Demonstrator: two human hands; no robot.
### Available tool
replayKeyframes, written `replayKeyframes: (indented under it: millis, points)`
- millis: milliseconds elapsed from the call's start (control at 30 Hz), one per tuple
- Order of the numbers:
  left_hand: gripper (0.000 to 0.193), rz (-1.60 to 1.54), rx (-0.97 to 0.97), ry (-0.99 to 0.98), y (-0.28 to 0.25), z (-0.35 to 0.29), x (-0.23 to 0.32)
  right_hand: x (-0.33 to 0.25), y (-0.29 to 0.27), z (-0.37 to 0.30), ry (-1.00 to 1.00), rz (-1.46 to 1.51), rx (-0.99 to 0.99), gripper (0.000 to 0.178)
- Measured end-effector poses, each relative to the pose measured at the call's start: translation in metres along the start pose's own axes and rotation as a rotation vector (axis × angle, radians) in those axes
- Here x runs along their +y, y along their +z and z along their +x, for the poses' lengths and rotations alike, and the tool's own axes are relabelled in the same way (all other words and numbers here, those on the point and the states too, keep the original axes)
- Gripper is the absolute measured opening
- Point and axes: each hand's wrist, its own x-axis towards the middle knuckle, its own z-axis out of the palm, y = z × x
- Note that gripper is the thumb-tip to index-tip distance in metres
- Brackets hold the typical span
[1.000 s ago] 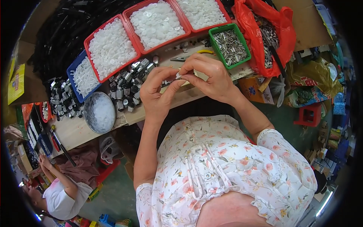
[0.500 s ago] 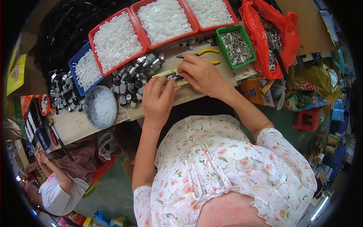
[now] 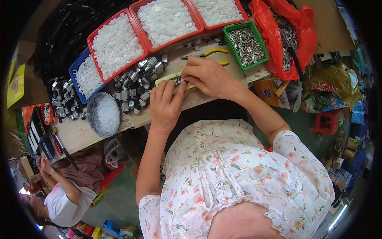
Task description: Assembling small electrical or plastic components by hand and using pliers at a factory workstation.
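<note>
On the near part of the bench lies a pale yellow block [image 3: 162, 81], long and narrow. A small black-and-silver part [image 3: 178, 81] sits at it, mostly covered by my fingers. My left hand [image 3: 164, 106] comes from the near side with bent fingers, its fingertips and thumb closed at this part. From the right, my right hand [image 3: 213, 78] pinches at the same part, thumb and forefinger together. What exactly lies between the fingertips is too small to make out in detail. Just beyond my right hand lie pliers [image 3: 215, 51] with yellow handles.
Red trays [image 3: 148, 44] of white plastic pieces line the far side. A green basket [image 3: 264, 59] holds metal pins; a red bag [image 3: 308, 38] stands beside it. Loose metal-and-black parts [image 3: 137, 81], a blue tray [image 3: 85, 98] and a round bowl [image 3: 118, 119] lie left. Another person [image 3: 67, 203] sits at left.
The whole view has shifted slightly, so the bench things appear a little further left. Both hands stay together at the block, with only slight finger movement.
</note>
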Motion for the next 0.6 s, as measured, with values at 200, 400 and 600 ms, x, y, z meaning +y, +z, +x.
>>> replayKeyframes:
  millis: [200,400,600]
  points:
    - [0.028,-0.019,0.0,0.061,0.002,0.003,0.0,-0.002,-0.001,-0.006,-0.096,-0.161,0.061,0.014]
    - [0.029,0.278,-0.103,0.196,-0.009,-0.005,0.0,-0.012,0.001,-0.011,-0.195,-0.418,-0.002,0.019]
    - [0.034,0.471,-0.183,0.35,-0.016,0.005,-0.003,-0.015,-0.002,-0.02,-0.122,-0.419,-0.042,0.023]
